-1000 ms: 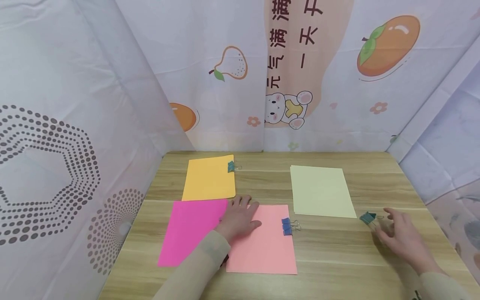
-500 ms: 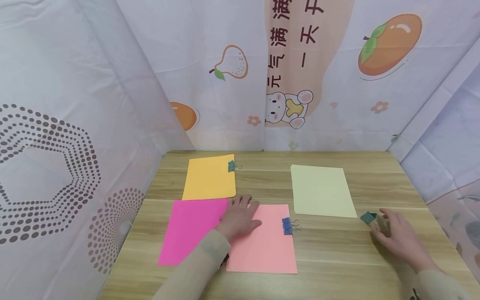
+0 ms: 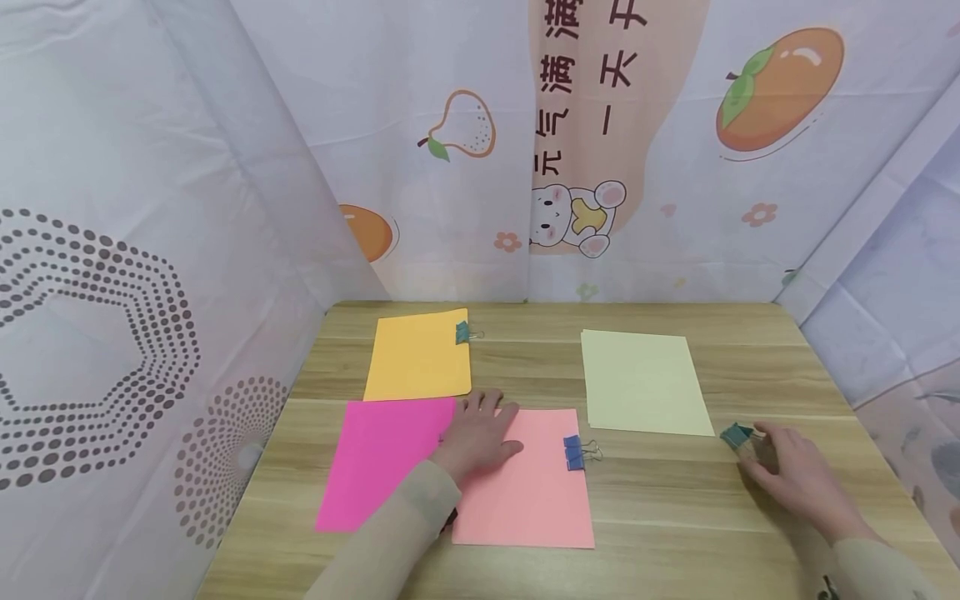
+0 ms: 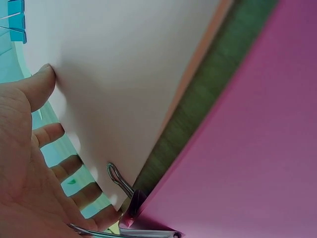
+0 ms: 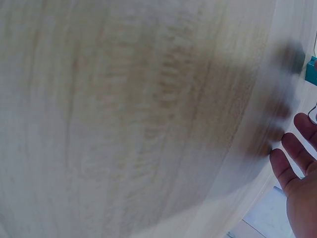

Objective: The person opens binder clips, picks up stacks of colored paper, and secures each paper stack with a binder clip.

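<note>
Near the table's right side, my right hand [image 3: 802,479] pinches the wire handles of a teal binder clip [image 3: 735,435] between thumb and fingers. The clip lies beside the lower right corner of the pale green paper [image 3: 645,383], apart from it. In the right wrist view, only a bit of this teal clip [image 5: 311,71] shows at the edge. My left hand [image 3: 480,437] rests, fingers spread, on the salmon paper [image 3: 532,504], which carries a blue binder clip [image 3: 574,452]. A binder clip [image 4: 133,203] grips the magenta paper's edge [image 4: 247,148] beneath the left hand, mostly hidden in the head view.
At the back left lies yellow-orange paper [image 3: 420,357] with another teal binder clip [image 3: 462,332] on its right edge. Printed cloth [image 3: 450,208] hangs behind the wooden table [image 3: 675,517] and along both sides.
My right hand has moved slightly left, and its fingers have closed in on the teal clip's handles. The left hand and the papers stay put.
</note>
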### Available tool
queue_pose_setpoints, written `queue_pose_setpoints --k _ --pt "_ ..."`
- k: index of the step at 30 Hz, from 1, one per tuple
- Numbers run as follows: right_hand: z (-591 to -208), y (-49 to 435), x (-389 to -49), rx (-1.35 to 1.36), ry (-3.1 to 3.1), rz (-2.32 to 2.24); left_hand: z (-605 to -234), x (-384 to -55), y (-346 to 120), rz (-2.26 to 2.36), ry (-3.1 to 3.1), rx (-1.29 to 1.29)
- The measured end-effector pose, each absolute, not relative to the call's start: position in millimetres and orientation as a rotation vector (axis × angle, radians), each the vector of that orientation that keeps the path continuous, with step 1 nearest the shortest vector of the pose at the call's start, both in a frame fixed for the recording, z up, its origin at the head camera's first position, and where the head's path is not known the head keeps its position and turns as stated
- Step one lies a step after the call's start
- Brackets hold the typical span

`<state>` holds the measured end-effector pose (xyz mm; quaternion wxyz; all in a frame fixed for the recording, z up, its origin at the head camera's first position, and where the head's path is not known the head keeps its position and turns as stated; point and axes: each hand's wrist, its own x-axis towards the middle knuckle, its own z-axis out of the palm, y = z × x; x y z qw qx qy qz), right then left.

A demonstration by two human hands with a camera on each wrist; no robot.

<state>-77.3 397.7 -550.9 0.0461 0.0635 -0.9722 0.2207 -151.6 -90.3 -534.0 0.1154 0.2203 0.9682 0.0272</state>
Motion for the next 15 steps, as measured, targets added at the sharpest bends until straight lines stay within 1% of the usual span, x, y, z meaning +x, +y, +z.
queue_pose_setpoints --k 15 --pt "-546.1 396.5 -77.3 0.108 -3.083 0.639 -536.9 -152.6 -91.0 0.073 2.837 0.643"
